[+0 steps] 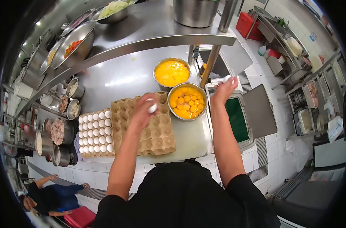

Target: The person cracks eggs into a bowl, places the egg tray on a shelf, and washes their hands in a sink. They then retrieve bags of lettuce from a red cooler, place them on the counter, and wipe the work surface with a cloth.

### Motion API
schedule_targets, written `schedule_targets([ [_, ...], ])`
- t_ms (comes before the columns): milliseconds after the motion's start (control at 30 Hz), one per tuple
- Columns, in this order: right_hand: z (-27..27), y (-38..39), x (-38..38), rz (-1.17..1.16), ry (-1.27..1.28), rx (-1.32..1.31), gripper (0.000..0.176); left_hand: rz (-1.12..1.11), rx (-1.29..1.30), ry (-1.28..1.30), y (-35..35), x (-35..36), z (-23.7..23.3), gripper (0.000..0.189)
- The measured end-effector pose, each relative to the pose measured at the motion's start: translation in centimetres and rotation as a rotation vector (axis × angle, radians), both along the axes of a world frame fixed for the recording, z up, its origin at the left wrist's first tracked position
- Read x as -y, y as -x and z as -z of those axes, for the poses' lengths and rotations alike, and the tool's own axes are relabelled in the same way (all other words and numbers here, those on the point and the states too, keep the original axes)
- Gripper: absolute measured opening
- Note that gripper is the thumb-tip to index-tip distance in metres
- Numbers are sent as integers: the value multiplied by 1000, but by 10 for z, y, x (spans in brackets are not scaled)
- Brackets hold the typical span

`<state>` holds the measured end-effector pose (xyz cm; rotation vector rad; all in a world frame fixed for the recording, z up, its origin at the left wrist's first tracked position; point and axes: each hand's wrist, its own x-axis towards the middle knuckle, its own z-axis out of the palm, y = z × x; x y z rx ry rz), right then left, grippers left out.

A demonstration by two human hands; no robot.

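Note:
My left hand is closed around a white egg, above an egg tray of brown cardboard with bare cups. Out to the right, my right hand grips another white egg, only partly showing between the fingers. Between the hands stands a metal bowl of cracked eggs with several whole yolks. Behind it is a second metal bowl of yellow egg. White eggs fill a tray at the left.
An open bin with a green inside stands right of the counter. A steel shelf on a post overhangs the back. Pots of meat line the left. A person is at the lower left.

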<state>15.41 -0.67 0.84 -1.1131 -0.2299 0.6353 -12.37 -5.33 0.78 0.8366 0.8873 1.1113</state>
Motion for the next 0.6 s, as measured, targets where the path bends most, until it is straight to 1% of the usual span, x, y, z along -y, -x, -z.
schedule_targets([
  [33, 13, -2, -11, -51, 44, 96, 36, 71, -23, -7, -21, -14, -4, 16],
  [67, 13, -1, -13, -218, 42, 42, 34, 143, -44, -12, -40, -26, -7, 16],
  [133, 23, -4, -19, -468, 45, -9, 35, 285, -248, -82, -72, -50, -5, 26],
  [167, 27, -11, -19, -448, -31, -46, 37, 291, -246, -85, -85, -55, -5, 26],
  [200, 22, -14, -14, -443, -33, -43, 37, 321, -355, -188, -97, -58, -15, 31],
  [233, 14, -16, -2, -488, -85, -86, 37, 347, -463, -288, -106, -60, -20, 36],
  [267, 6, -17, 10, -533, -132, -132, 36, 350, -462, -282, -113, -64, -22, 36],
  [300, 4, -18, 17, -626, -165, -150, 35, 334, -525, -515, -119, -70, -23, 41],
  [333, -2, -15, 26, -625, -159, -156, 35, 315, -585, -748, -123, -72, -29, 46],
  [367, -8, -11, 33, -743, -136, -167, 34, 395, -585, -631, -125, -73, -36, 47],
  [400, -11, -8, 37, -862, -115, -177, 33, 397, -588, -625, -124, -77, -37, 47],
  [433, 2, -11, 34, -975, -127, -163, 32, 488, -615, -615, -121, -81, -39, 46],
  [467, 6, -11, 32, -974, -127, -167, 32, 582, -641, -606, -118, -83, -40, 44],
  [500, 9, -11, 31, -1029, -45, -104, 32, 525, -727, -594, -114, -81, -37, 38],
  [533, 12, -11, 29, -1082, 38, -39, 33, 530, -729, -594, -109, -78, -34, 38],
  [567, 17, -10, 27, -1105, 56, 134, 36, 509, -863, -637, -103, -74, -31, 38],
  [600, 20, -8, 27, -1105, 57, 131, 36, 484, -996, -679, -95, -70, -30, 37],
])
